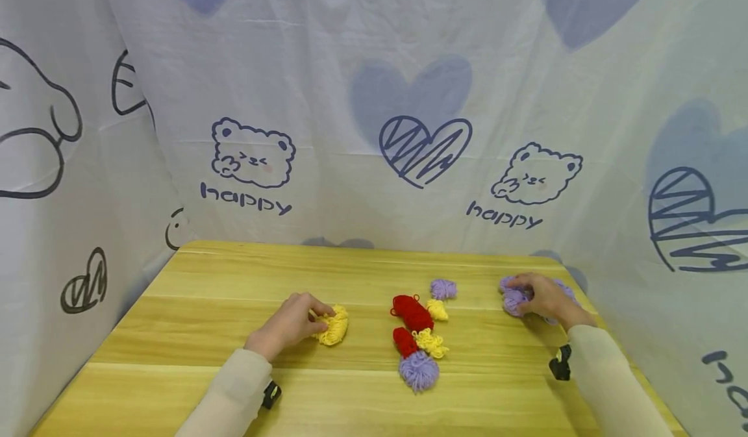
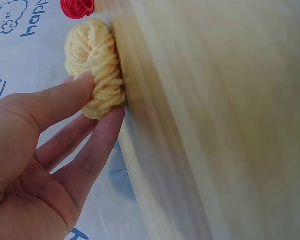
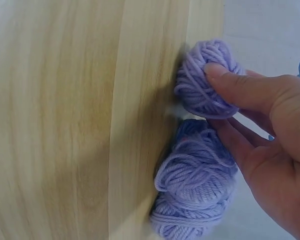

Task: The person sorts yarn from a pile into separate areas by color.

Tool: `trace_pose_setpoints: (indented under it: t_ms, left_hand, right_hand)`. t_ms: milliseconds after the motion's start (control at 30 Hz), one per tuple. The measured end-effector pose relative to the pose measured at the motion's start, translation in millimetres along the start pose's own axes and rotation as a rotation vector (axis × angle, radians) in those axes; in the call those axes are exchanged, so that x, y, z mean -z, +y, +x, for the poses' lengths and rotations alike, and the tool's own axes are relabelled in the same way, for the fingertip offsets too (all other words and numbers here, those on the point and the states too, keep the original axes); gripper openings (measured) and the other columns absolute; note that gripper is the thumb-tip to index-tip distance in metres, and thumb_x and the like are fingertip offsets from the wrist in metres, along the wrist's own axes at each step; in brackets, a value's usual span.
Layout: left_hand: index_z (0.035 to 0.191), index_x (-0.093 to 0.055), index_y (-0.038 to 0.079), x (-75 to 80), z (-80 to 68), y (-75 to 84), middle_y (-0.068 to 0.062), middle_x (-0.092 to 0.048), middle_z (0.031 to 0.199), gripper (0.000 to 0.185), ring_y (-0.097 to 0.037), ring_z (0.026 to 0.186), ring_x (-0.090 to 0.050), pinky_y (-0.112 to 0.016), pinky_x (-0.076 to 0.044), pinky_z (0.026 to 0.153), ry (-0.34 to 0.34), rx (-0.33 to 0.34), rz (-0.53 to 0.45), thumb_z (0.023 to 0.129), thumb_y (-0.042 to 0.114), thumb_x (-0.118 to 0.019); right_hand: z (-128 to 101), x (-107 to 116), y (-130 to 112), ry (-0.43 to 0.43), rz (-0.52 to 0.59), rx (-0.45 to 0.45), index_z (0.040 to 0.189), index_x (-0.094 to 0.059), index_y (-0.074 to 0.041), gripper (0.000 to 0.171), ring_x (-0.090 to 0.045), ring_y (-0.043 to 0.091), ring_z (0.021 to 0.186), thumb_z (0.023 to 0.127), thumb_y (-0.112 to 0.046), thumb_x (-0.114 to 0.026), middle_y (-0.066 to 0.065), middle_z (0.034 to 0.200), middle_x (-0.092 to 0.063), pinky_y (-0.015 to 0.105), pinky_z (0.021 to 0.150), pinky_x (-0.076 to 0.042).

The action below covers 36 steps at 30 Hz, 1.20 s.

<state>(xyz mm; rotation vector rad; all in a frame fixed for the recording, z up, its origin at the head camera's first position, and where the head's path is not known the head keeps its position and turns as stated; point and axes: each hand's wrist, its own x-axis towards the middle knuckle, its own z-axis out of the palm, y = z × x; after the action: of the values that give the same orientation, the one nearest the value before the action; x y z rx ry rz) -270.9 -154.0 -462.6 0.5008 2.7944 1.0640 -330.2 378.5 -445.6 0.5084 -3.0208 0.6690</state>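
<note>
A white cloth backdrop point(image 1: 374, 67) printed with bears, hearts and the word "happy" stands behind and to both sides of a light wooden table point(image 1: 222, 281). Near the table's middle lies a loose cluster of small yarn bundles: a red bundle point(image 1: 411, 312) with a second, smaller red one point(image 1: 404, 341) just below it, a purple pompom-like bundle point(image 1: 418, 371) at the near end, a smaller purple one point(image 1: 443, 288) at the far end, and two yellow bundles point(image 1: 431, 343) between them. The left hand point(image 1: 289, 324) rests on the table left of the cluster and pinches a yellow yarn bundle point(image 2: 96, 75) between thumb and fingertips; the bundle lies on the wood. The right hand point(image 1: 543, 297) is at the table's far right edge, well apart from the cluster, its thumb and fingers pinching a small purple yarn ball point(image 3: 206, 80) against the tabletop. A larger purple yarn skein point(image 3: 195, 185) lies just beside that ball, under the palm.
</note>
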Motion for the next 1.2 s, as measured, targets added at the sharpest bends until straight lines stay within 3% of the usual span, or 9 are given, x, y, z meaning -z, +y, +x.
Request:
trace_pose_setpoints:
  t_ms: [167, 600, 867, 1200]
  left_hand:
    - [0.115, -0.08, 0.013, -0.1, -0.2, -0.2, -0.01, -0.076, 0.125, 0.026, -0.022, 0.095, -0.074, -0.035, -0.062, 0.081, 0.0, -0.004, 0.004, 0.091, 0.006, -0.077]
    - [0.114, -0.08, 0.013, 0.0, 0.0, 1.1, -0.01, -0.078, 0.114, 0.026, -0.019, 0.093, -0.073, -0.035, -0.061, 0.08, 0.014, 0.005, 0.018, 0.09, 0.006, -0.078]
    - [0.114, -0.08, 0.013, -1.3, 1.3, 0.2, -0.009, -0.078, 0.112, 0.026, -0.019, 0.093, -0.073, -0.034, -0.061, 0.079, 0.019, 0.006, 0.017, 0.09, 0.005, -0.078]
    - [0.114, -0.08, 0.014, -1.4, 1.0, -0.9, -0.009, -0.078, 0.116, 0.026, -0.019, 0.094, -0.073, -0.034, -0.061, 0.08, 0.016, 0.007, 0.012, 0.09, 0.006, -0.078]
  right_hand:
    - [-1.2, -0.8, 2.0, 0.005, -0.005, 0.022, 0.125, -0.068, 0.009, 0.048, -0.062, 0.052, 0.116, 0.08, 0.0, -0.084, 0.037, 0.132, -0.061, 0.065, 0.1, -0.05]
    - [0.2, -0.2, 2.2, -0.024, -0.061, -0.025, 0.125, -0.069, 0.007, 0.046, -0.059, 0.053, 0.121, 0.081, 0.002, -0.082, 0.035, 0.133, -0.062, 0.065, 0.102, -0.048]
    - [0.0, 3.5, 2.2, -0.044, -0.055, -0.062, 0.125, -0.067, 0.012, 0.046, -0.052, 0.058, 0.127, 0.082, 0.004, -0.08, 0.038, 0.138, -0.056, 0.067, 0.107, -0.044]
    - [-1.7, 7.3, 1.5, -0.019, -0.084, -0.02, 0.117, -0.071, 0.013, 0.04, -0.055, 0.057, 0.124, 0.084, -0.004, -0.082, 0.035, 0.134, -0.06, 0.065, 0.103, -0.048]
